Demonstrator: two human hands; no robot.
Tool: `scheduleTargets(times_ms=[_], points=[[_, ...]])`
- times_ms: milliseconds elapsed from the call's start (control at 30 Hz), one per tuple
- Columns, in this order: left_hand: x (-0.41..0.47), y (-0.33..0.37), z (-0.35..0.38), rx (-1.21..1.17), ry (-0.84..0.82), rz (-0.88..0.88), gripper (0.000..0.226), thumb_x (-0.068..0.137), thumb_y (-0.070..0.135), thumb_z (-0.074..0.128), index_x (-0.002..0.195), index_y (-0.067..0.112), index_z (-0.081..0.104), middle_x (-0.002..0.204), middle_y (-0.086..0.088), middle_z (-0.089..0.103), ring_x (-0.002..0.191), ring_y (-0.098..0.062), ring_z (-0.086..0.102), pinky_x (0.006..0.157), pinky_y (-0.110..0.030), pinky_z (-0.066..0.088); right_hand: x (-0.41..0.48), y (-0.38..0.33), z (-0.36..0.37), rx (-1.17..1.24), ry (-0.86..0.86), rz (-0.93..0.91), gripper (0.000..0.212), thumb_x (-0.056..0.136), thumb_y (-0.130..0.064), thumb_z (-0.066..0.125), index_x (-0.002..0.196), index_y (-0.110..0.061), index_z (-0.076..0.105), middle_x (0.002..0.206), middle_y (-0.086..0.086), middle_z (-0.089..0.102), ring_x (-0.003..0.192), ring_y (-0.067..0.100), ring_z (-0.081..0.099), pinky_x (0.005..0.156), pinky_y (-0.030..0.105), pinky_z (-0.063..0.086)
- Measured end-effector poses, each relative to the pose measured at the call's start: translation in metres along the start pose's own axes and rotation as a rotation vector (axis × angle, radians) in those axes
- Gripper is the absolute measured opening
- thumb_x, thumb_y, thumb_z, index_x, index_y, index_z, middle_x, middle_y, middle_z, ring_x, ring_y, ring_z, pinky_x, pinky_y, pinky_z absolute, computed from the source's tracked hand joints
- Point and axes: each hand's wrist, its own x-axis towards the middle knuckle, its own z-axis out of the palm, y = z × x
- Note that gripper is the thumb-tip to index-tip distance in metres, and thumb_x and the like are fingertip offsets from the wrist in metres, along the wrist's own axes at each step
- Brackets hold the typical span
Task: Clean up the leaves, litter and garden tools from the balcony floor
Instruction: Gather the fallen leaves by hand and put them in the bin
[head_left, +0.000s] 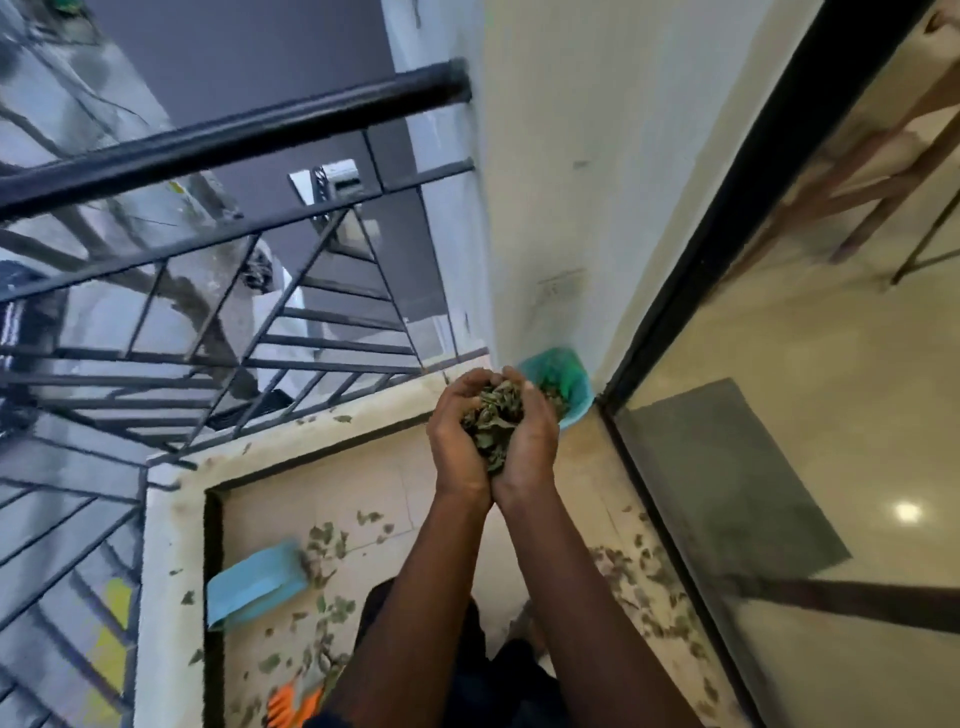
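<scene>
- A person's left hand (460, 441) and right hand (531, 441), pressed side by side, cup a heap of dry leaves (493, 418), fingers curled round it.
- A green bin (563, 376) stands just beyond the hands.
- Loose leaves (332, 613), a blue dustpan (254, 582) and an orange tool (291, 706) lie on the floor (363, 493) below the hands, to their left.

A clump of dry leaves (493, 421) sits cupped between the left hand (460, 441) and the right hand (530, 441), in front of a green bin (563, 376) in the corner. Loose leaves (327, 540) are scattered over the balcony floor (363, 483). A flat blue sheet (254, 582) lies on the floor. An orange pronged tool (291, 706) lies at the lower edge.
</scene>
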Motion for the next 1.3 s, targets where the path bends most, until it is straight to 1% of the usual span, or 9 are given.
scheduleTargets(times_ms=[233, 433, 567, 700, 767, 900, 967, 1067, 1300], points=[[0.102, -0.056, 0.011, 0.287, 0.183, -0.264, 0.029, 0.093, 0.023, 0.058, 0.115, 0.020, 0.076, 0.112, -0.004, 0.076, 0.104, -0.015, 0.066, 0.091, -0.029, 0.051, 0.118, -0.010, -0.034, 0.172, 0.225, 0.153, 0.070, 0.060, -0.027, 0.088, 0.126, -0.013, 0.067, 0.115, 0.010, 0.063, 0.100, 0.026, 0.064, 0.064, 0.033, 0.050], [0.227, -0.120, -0.008, 0.378, 0.340, -0.471, 0.039, 0.075, 0.010, 0.065, 0.112, 0.001, 0.076, 0.107, -0.021, 0.076, 0.098, -0.036, 0.075, 0.093, -0.048, 0.061, 0.247, -0.003, -0.081, 0.212, 0.612, 0.107, 0.040, 0.089, -0.017, 0.067, 0.126, 0.000, 0.069, 0.107, 0.021, 0.073, 0.086, 0.031, 0.071, 0.068, 0.034, 0.060], [0.312, -0.174, -0.026, 0.488, 0.297, -0.589, 0.028, 0.089, 0.012, 0.066, 0.114, 0.003, 0.077, 0.108, -0.021, 0.076, 0.102, -0.036, 0.075, 0.093, -0.047, 0.061, 0.344, 0.005, -0.116, 0.231, 0.779, 0.106, 0.028, 0.090, -0.010, 0.069, 0.114, 0.003, 0.072, 0.108, 0.026, 0.074, 0.093, 0.039, 0.074, 0.081, 0.045, 0.063], [0.389, -0.240, -0.057, 0.651, 0.334, -0.578, 0.040, 0.070, 0.023, 0.073, 0.104, 0.004, 0.077, 0.100, -0.017, 0.078, 0.093, -0.033, 0.077, 0.086, -0.045, 0.063, 0.429, 0.017, -0.164, 0.159, 0.938, 0.087, 0.031, 0.086, -0.002, 0.069, 0.116, 0.004, 0.069, 0.105, 0.026, 0.072, 0.091, 0.040, 0.073, 0.070, 0.043, 0.064], [0.425, -0.269, -0.070, 0.719, 0.288, -0.609, 0.052, 0.074, 0.028, 0.068, 0.120, 0.003, 0.071, 0.110, -0.017, 0.076, 0.098, -0.027, 0.074, 0.089, -0.041, 0.061, 0.463, 0.021, -0.187, 0.167, 0.919, 0.053, 0.036, 0.093, -0.014, 0.063, 0.126, 0.001, 0.064, 0.113, 0.024, 0.070, 0.096, 0.038, 0.071, 0.068, 0.036, 0.063], [0.473, -0.305, -0.094, 0.657, 0.209, -0.737, 0.059, 0.095, 0.034, 0.058, 0.151, 0.018, 0.049, 0.142, -0.005, 0.059, 0.129, -0.024, 0.058, 0.100, -0.039, 0.049, 0.502, 0.025, -0.245, 0.230, 0.636, 0.023, 0.064, 0.096, -0.062, 0.051, 0.138, -0.014, 0.059, 0.122, 0.010, 0.070, 0.114, 0.029, 0.066, 0.096, 0.041, 0.056], [0.472, -0.300, -0.100, 0.742, 0.214, -0.747, 0.063, 0.100, 0.041, 0.057, 0.158, 0.024, 0.038, 0.155, 0.000, 0.045, 0.145, -0.020, 0.042, 0.115, -0.041, 0.032, 0.482, 0.023, -0.273, 0.082, 0.775, 0.116, 0.060, 0.100, -0.063, 0.046, 0.142, -0.021, 0.051, 0.129, 0.003, 0.062, 0.122, 0.022, 0.056, 0.098, 0.035, 0.046], [0.459, -0.288, -0.106, 0.945, 0.038, -0.647, 0.051, 0.103, 0.036, 0.058, 0.152, 0.029, 0.044, 0.158, 0.003, 0.044, 0.136, -0.013, 0.043, 0.116, -0.039, 0.028, 0.430, 0.021, -0.305, -0.063, 0.888, 0.131, 0.070, 0.101, -0.061, 0.047, 0.158, -0.022, 0.035, 0.162, 0.004, 0.036, 0.147, 0.026, 0.036, 0.117, 0.047, 0.034], [0.377, -0.239, -0.075, 1.690, -0.729, -0.261, 0.066, 0.104, 0.042, 0.057, 0.162, 0.025, 0.031, 0.163, -0.002, 0.036, 0.150, -0.023, 0.034, 0.115, -0.033, 0.031, 0.282, 0.001, -0.323, -1.090, 0.889, -0.049, 0.070, 0.098, -0.054, 0.058, 0.157, -0.020, 0.038, 0.166, 0.005, 0.028, 0.153, 0.023, 0.024, 0.124, 0.044, 0.025]])
